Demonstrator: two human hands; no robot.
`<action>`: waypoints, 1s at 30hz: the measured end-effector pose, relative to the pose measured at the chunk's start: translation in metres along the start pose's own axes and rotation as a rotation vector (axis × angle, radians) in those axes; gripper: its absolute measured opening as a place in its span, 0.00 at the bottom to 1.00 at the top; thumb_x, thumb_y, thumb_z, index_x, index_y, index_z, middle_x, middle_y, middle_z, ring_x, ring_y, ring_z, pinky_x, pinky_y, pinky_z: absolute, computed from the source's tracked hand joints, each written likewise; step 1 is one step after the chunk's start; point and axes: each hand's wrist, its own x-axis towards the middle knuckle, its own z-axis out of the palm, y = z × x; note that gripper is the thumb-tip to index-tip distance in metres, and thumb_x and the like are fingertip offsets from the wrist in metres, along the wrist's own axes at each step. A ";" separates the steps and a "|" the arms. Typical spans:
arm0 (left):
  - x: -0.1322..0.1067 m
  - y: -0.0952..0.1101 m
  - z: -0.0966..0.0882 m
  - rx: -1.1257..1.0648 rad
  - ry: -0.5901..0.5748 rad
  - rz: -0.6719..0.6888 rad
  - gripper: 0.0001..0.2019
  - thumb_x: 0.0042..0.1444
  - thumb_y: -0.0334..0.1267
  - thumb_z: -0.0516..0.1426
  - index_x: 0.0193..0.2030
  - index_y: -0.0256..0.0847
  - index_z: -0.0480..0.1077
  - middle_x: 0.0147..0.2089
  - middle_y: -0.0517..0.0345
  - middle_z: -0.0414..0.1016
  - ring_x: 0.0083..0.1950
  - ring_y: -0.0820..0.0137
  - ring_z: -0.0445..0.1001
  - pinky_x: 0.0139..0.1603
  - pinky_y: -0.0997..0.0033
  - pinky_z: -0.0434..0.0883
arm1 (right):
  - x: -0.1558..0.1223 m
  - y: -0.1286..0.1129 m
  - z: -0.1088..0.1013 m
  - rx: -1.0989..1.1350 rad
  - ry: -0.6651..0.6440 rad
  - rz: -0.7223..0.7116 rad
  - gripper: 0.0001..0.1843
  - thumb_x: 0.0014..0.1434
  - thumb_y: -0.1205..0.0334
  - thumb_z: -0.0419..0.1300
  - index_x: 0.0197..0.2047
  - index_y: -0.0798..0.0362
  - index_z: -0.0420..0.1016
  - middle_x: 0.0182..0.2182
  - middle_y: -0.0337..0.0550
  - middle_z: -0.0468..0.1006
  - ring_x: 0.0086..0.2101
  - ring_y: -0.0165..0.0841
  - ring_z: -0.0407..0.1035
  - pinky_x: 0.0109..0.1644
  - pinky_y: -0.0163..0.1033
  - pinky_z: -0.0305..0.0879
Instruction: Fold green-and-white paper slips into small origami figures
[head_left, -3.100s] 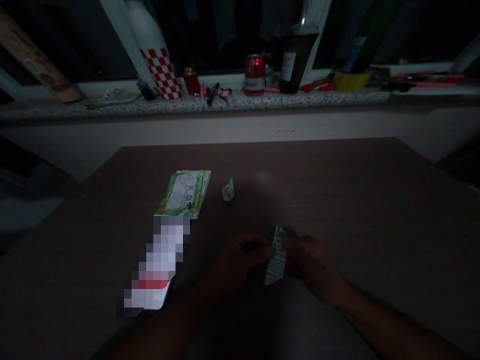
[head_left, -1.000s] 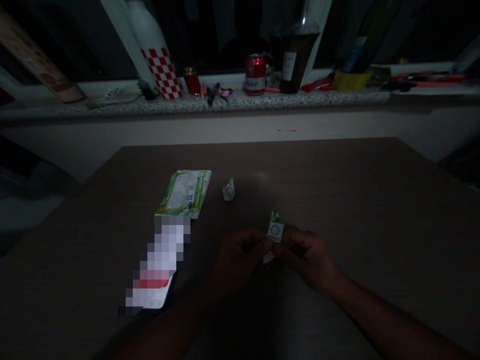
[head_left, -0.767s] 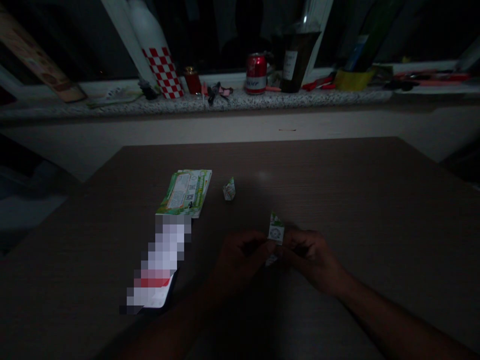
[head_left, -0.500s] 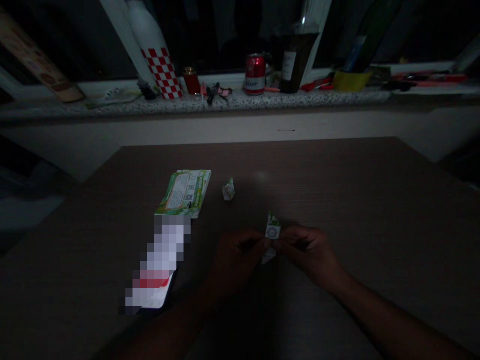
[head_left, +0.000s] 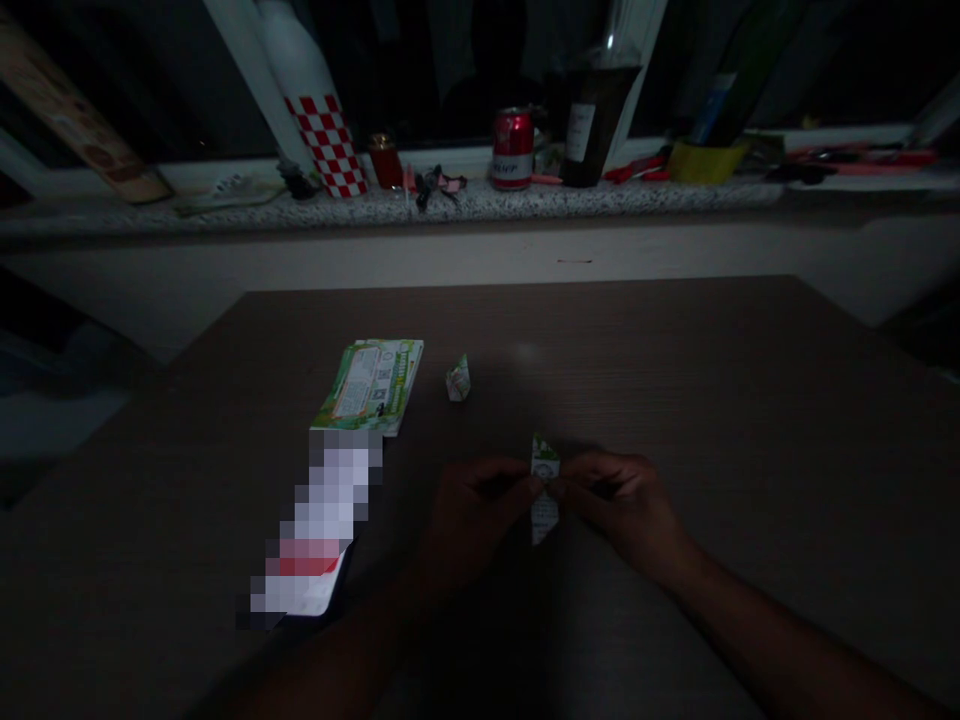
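Observation:
A small folded piece of printed paper (head_left: 545, 515), green at its top corner and pointed at both ends, is pinched between my two hands above the table. My left hand (head_left: 480, 510) is closed on its left edge, thumb and fingertips together. From the other side my right hand (head_left: 619, 500) grips the right edge, its thumb tip close to the left one. Farther back and to the left stands a small folded paper piece (head_left: 457, 380) in matching print. Dim light hides the finer creases.
A stack of green printed leaflets (head_left: 367, 385) lies left on the brown table (head_left: 675, 360). Nearer me is a phone (head_left: 315, 540) with a lit, blurred screen. Along the granite sill (head_left: 480, 208) stand a checkered bottle (head_left: 326, 140), a red can (head_left: 513, 150) and a dark cup (head_left: 596, 125).
The folded paper has slid slightly down and turned more upright between my fingertips, so more of its lower part shows. Both hands stay in nearly the same place.

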 end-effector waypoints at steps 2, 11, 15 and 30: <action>0.000 0.000 0.000 -0.008 0.029 -0.006 0.05 0.48 0.38 0.64 0.30 0.38 0.78 0.29 0.58 0.79 0.31 0.69 0.74 0.33 0.74 0.69 | 0.000 0.000 0.001 0.014 -0.008 0.017 0.09 0.46 0.57 0.69 0.25 0.54 0.79 0.20 0.39 0.77 0.21 0.27 0.67 0.24 0.32 0.65; 0.000 0.002 0.004 0.025 0.111 -0.024 0.04 0.45 0.35 0.64 0.27 0.37 0.76 0.26 0.59 0.77 0.28 0.70 0.73 0.29 0.75 0.68 | 0.001 -0.001 0.003 0.026 0.023 0.035 0.10 0.45 0.57 0.70 0.25 0.55 0.78 0.18 0.37 0.74 0.20 0.26 0.65 0.23 0.31 0.62; 0.000 0.004 0.004 0.025 0.086 -0.023 0.04 0.45 0.35 0.64 0.27 0.37 0.76 0.25 0.59 0.76 0.28 0.71 0.72 0.29 0.74 0.68 | 0.001 -0.001 0.004 0.052 0.034 0.011 0.10 0.46 0.56 0.70 0.27 0.54 0.78 0.20 0.38 0.76 0.21 0.27 0.67 0.24 0.32 0.64; 0.001 -0.002 0.004 -0.005 0.045 0.002 0.03 0.47 0.33 0.63 0.30 0.37 0.76 0.27 0.59 0.76 0.29 0.72 0.72 0.31 0.75 0.67 | 0.000 0.004 0.003 0.028 0.024 -0.019 0.05 0.48 0.61 0.69 0.28 0.54 0.79 0.21 0.37 0.77 0.22 0.26 0.67 0.25 0.31 0.64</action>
